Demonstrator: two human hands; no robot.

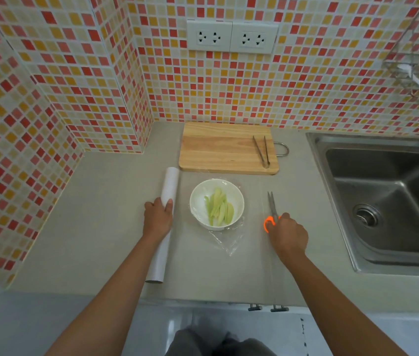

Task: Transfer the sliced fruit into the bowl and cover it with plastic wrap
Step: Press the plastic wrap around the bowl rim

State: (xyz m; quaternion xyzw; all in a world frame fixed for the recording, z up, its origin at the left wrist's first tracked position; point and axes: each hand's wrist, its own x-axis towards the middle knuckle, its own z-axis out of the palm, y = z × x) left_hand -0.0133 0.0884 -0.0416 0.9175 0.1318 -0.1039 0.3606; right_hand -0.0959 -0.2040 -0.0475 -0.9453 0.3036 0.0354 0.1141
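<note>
A white bowl [216, 204] holds several pale green fruit slices [219, 207] and stands in the middle of the counter. Clear plastic wrap [226, 240] lies over and around the bowl, and a crumpled flap of it rests on the counter in front. A thin sheet of film stretches from the roll rightward across the counter. My left hand [157, 217] grips the white roll of plastic wrap [165, 214], which lies lengthwise left of the bowl. My right hand [288, 233] holds the orange-handled scissors [271, 210], blades pointing away, right of the bowl.
A wooden cutting board [218, 150] lies behind the bowl with metal tongs [261, 150] on its right side. A steel sink [388, 201] fills the right of the counter. Tiled walls stand behind and at left, with two sockets [232, 38] above the board.
</note>
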